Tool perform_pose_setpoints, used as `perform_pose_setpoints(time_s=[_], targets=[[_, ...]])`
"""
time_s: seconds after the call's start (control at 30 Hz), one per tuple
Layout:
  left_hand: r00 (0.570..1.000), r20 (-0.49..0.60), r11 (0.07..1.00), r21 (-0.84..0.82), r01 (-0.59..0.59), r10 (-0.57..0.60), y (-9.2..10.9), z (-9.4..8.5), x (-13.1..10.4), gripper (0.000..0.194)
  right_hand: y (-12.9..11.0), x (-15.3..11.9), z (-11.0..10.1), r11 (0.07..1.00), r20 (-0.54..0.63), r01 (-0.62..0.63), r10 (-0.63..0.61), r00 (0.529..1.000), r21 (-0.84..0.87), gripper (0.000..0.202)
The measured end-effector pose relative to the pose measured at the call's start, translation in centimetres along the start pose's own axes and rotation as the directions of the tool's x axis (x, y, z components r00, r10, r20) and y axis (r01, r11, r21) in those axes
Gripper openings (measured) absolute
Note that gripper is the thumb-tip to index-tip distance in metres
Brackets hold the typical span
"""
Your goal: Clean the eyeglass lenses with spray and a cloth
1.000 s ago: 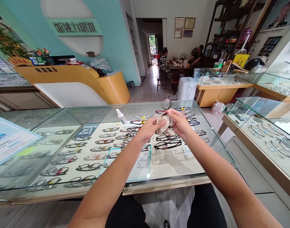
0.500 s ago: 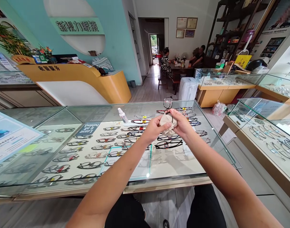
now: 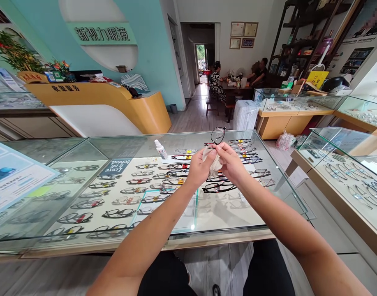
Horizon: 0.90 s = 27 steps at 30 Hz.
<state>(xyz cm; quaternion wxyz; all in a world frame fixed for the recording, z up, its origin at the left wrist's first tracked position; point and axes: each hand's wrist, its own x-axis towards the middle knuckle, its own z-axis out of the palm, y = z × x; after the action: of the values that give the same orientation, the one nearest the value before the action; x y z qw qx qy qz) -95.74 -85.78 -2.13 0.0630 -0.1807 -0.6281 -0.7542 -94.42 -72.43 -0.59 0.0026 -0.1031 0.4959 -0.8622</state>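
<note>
Over the glass display case (image 3: pixel 234 231), my left hand (image 3: pixel 201 165) is closed on a pale cloth (image 3: pixel 215 165), its thumb pressed near the top. My right hand (image 3: pixel 230 161) pinches a pair of dark-framed glasses (image 3: pixel 218 135) close beside it, fingertips against the cloth. One lens stands up above my fingers; the rest of the glasses is hidden by the hands and cloth. A white spray bottle (image 3: pixel 161 149) stands on the case to the left of my hands. Just below them lies a black pair of glasses (image 3: pixel 219 188).
Rows of glasses fill the case. A blue-and-white leaflet (image 3: pixel 15 176) lies at the left. More display cases (image 3: pixel 345 164) stand at the right. Beyond are a wooden counter (image 3: pixel 151 109), a wrapped suitcase (image 3: pixel 245 115) and two people seated at a table.
The upright lens has turned and tilted. The cloth is now more bunched between my hands, and my left thumb has moved up. My right fingers have closed in nearer to my left hand.
</note>
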Motion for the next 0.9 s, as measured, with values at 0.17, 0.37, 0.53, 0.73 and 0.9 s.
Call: perform_pose_setpoints(time_s=[0.17,0.37,0.53,0.73,0.9], targets=[[1.0,0.008,1.0,0.019,-0.007,0.007,0.2,-0.4,0.2,0.067,-0.5,0.0,-0.1,1.0,0.013,0.008,-0.008,1.0,0.005,0.063],[0.927,0.35,0.989,-0.015,0.145,-0.131,0.8,-1.8,0.6,0.062,-1.3,0.7,-1.3,0.999,0.019,-0.025,0.025,1.0,0.024,0.053],[0.918,0.371,0.989,0.005,0.145,-0.136,1.1,-1.7,0.4,0.065,-1.4,0.8,-1.7,0.998,0.008,-0.052,0.052,0.999,0.046,0.051],[0.926,0.339,0.986,0.045,0.158,-0.164,1.5,-1.3,0.5,0.067,-1.3,0.9,-1.5,0.994,-0.004,-0.061,0.062,0.998,0.086,0.054],[0.945,0.293,0.989,0.024,0.145,-0.146,1.0,-1.0,0.4,0.065,-0.8,0.8,-1.4,0.994,-0.001,-0.071,0.071,0.997,0.086,0.052]])
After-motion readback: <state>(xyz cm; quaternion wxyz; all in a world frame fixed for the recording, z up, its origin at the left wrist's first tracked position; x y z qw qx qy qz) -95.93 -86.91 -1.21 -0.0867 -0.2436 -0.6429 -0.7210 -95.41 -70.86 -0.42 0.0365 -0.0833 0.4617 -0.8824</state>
